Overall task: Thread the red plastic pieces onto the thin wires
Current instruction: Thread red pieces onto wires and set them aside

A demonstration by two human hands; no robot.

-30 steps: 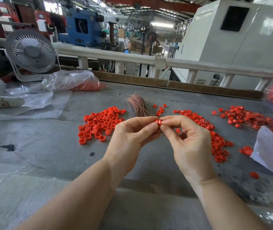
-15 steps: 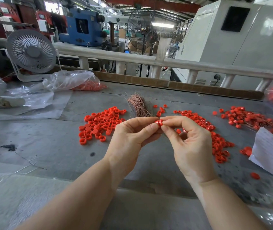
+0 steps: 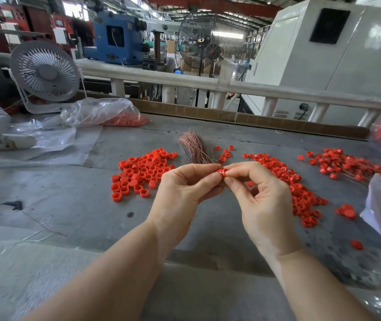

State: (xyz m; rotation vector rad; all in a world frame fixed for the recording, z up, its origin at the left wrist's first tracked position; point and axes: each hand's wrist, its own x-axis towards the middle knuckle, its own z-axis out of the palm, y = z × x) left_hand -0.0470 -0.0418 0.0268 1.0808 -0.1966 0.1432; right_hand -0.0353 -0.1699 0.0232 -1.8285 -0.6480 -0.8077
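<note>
both hands meet over the middle of the grey worktable [image 3: 73, 200]. the left hand [image 3: 184, 193] and the right hand [image 3: 261, 200] each pinch the same small red plastic ring piece [image 3: 222, 172] between thumb and forefinger, fingertips touching it from either side. the other fingers of the right hand are loosely curled below. no wire is visible at the pinch; too thin or hidden by the fingers, cannot tell whether it is in the hole yet.

change vs the two earlier frames: almost none. same pinch, same height, same spot in front of the bundle of thin copper-coloured wires [image 3: 195, 147]. the only difference is a slight shift of the whole view. read: this looks like the fine alignment part of one threading cycle, wire end into piece, not a pick or a place.

stock: a loose pile of red plastic ring pieces [image 3: 143, 170] lies left of the hands, apparently unthreaded. a long scatter of red pieces [image 3: 296, 186] runs on the right, and a far-right heap of red pieces [image 3: 344, 165] has thin wires showing among it, likely finished ones. so the task is well under way with plenty left.

also on the table: a white desk fan [image 3: 43, 72] at back left, and a clear plastic bag with more red pieces [image 3: 106, 112] beside it.

risk: the piece is small, so a slip drops it into the piles.
</note>
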